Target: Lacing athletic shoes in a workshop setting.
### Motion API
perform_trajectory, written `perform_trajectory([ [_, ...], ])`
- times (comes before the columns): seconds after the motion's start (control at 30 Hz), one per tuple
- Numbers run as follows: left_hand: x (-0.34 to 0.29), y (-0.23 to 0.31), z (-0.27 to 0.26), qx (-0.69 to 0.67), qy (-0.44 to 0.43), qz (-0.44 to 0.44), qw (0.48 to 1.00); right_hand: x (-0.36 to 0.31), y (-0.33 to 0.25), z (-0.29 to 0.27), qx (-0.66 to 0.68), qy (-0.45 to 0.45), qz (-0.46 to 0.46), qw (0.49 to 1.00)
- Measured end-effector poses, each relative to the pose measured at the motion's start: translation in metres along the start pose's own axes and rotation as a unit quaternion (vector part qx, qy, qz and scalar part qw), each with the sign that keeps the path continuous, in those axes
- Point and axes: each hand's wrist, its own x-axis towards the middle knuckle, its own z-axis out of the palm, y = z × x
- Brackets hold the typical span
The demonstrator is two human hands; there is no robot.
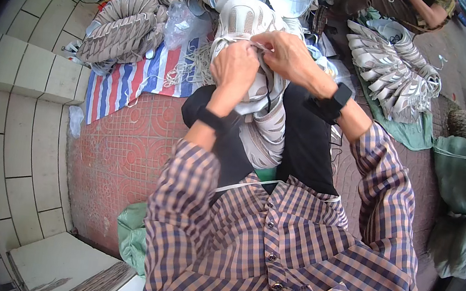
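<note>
A white and beige sneaker upper (243,14) lies between my knees, its toe pointing away from me. Both hands meet over its lacing area. My left hand (235,67) is closed, fingers pinched on a pale shoelace (251,42). From the right, my right hand (290,56) grips the same lace with thumb and forefinger together. More uppers (266,135) are stacked beneath, running down between my legs. Fingers cover part of the lacing, so how the lace runs there is hidden.
A striped sheet (112,93) holds loose laces (193,65) and a bundle of uppers (122,30). Another bundle (393,72) lies on green cloth at right. Green sacks (465,174) stand farther right. A tiled wall (16,136) bounds the left. Other people sit at the far left and right.
</note>
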Motion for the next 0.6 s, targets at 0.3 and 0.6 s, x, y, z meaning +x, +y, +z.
perform_trajectory([
  [0.3, 0.004, 0.009, -0.061, -0.138, -0.077, 0.033, 0.987, 0.004, 0.011, -0.007, 0.064, 0.129, -0.125, 0.982],
  [0.6, 0.009, -0.004, -0.038, -0.033, 0.084, 0.188, 0.978, 0.011, 0.018, -0.012, 0.286, 0.152, 0.032, 0.946],
])
